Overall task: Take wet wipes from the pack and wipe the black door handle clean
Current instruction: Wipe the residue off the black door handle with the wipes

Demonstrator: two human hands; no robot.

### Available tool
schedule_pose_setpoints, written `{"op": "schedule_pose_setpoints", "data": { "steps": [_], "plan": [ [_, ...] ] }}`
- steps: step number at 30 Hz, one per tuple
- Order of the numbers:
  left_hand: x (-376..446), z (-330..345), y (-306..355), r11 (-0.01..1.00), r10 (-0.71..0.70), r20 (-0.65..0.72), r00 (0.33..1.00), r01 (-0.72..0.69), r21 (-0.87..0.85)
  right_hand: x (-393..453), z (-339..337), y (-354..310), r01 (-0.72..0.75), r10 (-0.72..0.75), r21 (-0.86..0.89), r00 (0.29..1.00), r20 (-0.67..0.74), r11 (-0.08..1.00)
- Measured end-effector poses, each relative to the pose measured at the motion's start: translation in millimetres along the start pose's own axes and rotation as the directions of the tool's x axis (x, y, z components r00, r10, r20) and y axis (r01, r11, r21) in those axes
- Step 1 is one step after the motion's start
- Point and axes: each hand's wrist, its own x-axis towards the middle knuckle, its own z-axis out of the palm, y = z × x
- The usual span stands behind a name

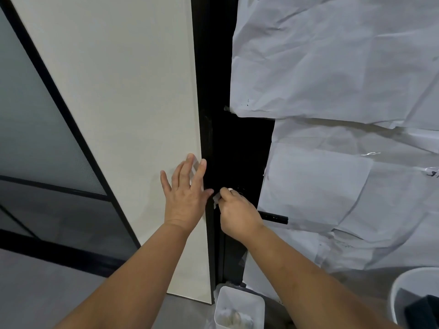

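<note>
Mostly our right hand [237,210] hides the black door handle [275,218] while pinching a barely visible wet wipe [216,200], our left hand [186,193] flat, fingers spread, on the white panel [118,91].

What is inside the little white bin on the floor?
The white bin holds a few crumpled whitish pieces, likely used wipes. Its walls and the picture's edge hide the bottom.

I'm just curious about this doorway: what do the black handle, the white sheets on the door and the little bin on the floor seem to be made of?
The black handle looks like matte-coated metal: a straight, dull bar, though painted plastic is possible. The white sheets look like thin paper, creased and crumpled with sharp folds. The small bin looks like smooth white plastic, with rounded corners and an even, slightly glossy wall.
</note>
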Motion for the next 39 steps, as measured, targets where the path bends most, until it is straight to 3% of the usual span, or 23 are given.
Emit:
{"op": "schedule_pose_setpoints", "data": {
  "steps": [4,7,11,14,19,25,28,32,35,37,39],
  "plan": [
    [-0.3,2.8,0.7,0.999,-0.002,-0.005,1.0,0.002,0.043,5.0,-3.7,3.0,0.014,-0.011,-0.078,0.999,0.038,0.997],
    [0.0,4.7,0.9,0.999,-0.005,-0.015,1.0,0.006,0.039,8.8,-11.0,3.1,-0.066,0.061,-0.035,0.991,-0.121,0.997],
    [-1.2,6.2,4.3,0.999,-0.022,-0.014,1.0,0.022,0.027,15.4,-32.4,2.4,-0.133,0.146,0.06,0.922,-0.358,0.989],
    [-0.9,5.6,6.4,0.999,-0.033,-0.005,0.999,0.033,0.031,24.1,-45.2,9.7,-0.162,0.182,0.083,0.893,-0.411,0.983],
    [-1.0,4.0,7.8,0.998,-0.04,0.006,0.999,0.04,0.044,7.4,-31.2,14.6,-0.29,0.329,0.159,0.881,-0.34,0.944],
    [-1.3,4.1,8.6,0.997,-0.055,0.016,0.998,0.054,0.058,21.0,-45.7,20.9,-0.217,0.278,0.186,0.862,-0.425,0.958],
    [-1.5,3.3,9.1,0.996,-0.06,0.013,0.998,0.059,0.059,12.7,-39.6,22.4,-0.23,0.302,0.246,0.9,-0.314,0.942],
    [-0.9,2.2,9.6,0.997,-0.045,-0.003,0.999,0.045,0.057,-6.0,-14.0,10.3,-0.152,0.172,0.155,0.977,-0.124,0.976],
    [-1.2,1.8,9.2,0.997,-0.045,-0.005,0.999,0.045,0.063,-3.7,-2.7,4.3,-0.105,0.109,0.11,0.994,-0.027,0.988],
    [-1.4,1.4,8.8,0.998,-0.042,-0.004,0.999,0.042,0.054,-1.4,-1.8,4.8,-0.109,0.109,0.096,0.994,0.004,0.989],
    [-1.1,0.7,9.7,0.999,-0.045,-0.013,0.999,0.045,0.028,-0.9,-6.6,6.3,-0.13,0.137,0.11,0.989,-0.057,0.985]
  ]
}}
